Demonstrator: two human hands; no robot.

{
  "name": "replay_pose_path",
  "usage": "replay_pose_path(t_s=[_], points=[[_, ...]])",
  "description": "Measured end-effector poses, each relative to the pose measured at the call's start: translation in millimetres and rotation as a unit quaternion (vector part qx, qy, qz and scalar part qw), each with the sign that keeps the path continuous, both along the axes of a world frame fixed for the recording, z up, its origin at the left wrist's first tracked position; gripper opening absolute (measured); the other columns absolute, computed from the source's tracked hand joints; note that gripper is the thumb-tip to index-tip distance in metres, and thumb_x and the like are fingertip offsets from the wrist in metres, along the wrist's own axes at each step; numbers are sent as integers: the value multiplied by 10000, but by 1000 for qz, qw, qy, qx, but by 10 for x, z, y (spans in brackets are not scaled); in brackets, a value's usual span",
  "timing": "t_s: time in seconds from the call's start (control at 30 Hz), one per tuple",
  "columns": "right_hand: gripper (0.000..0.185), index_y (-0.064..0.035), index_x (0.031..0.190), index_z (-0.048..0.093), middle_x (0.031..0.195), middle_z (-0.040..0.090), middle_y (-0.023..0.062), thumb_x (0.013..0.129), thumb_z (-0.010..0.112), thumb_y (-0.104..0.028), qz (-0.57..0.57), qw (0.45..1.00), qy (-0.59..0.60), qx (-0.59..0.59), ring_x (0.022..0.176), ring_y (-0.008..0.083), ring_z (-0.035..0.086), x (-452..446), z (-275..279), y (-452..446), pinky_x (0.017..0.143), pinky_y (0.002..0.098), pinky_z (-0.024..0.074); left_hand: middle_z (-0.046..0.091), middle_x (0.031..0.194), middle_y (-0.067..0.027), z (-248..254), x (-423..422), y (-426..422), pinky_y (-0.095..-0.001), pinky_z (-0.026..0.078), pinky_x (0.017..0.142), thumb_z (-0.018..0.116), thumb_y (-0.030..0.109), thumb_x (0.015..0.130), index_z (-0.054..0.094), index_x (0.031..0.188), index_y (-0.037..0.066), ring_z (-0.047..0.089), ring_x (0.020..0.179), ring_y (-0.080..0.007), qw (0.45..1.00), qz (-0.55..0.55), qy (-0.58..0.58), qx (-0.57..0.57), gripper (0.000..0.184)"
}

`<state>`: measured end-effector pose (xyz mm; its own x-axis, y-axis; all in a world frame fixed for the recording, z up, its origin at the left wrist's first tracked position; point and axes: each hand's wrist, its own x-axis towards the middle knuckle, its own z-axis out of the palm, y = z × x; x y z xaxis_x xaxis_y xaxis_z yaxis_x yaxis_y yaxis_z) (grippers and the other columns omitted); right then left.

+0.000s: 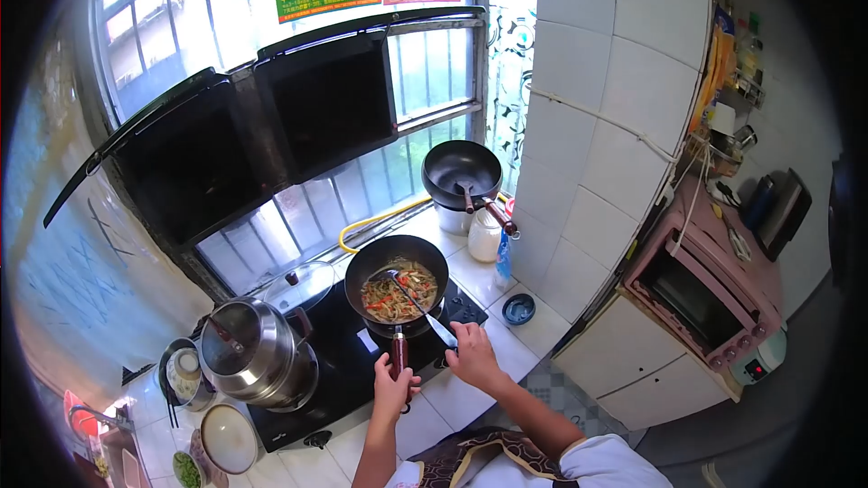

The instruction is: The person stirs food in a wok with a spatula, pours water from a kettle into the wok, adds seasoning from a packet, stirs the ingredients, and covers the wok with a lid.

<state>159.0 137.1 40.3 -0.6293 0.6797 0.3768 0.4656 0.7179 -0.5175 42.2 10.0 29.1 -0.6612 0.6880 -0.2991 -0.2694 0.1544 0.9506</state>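
My left hand is wrapped round the dark red handle of a black wok, which sits on the stove's right burner. In the wok lies a cooked mix of pale strips with red and green pieces. My right hand is closed on the end of a long metal spatula. The spatula slants down over the near rim, its head resting among the food. Part of its handle is hidden by my fingers.
A large steel pot with a lid stands on the left burner of the black stove. Left of it are a bowl and a plate. Behind the wok, another black pan rests above a jar. A pink oven stands right.
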Motion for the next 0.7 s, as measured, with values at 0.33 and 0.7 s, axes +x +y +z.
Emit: replay_pose_path(t_s=[0.33,0.7], points=[[511,-60,1172,336,969,492,190,743,553,-232,-28,984,-119,-127,842,370,545,-319,-37,19,716,431,447,574,913,-159,-265,-158,-85,-328,510,549,452,137,800,455,1053,57,585,694,-248,894,-58,-428,118,265],[326,-89,1079,472,778,562,182,763,492,-169,-5,984,-154,-94,771,355,565,-618,87,330,680,440,453,442,683,-47,-328,-161,1,-231,405,501,482,108,787,487,988,34,427,565,-134,722,-105,-647,221,214]])
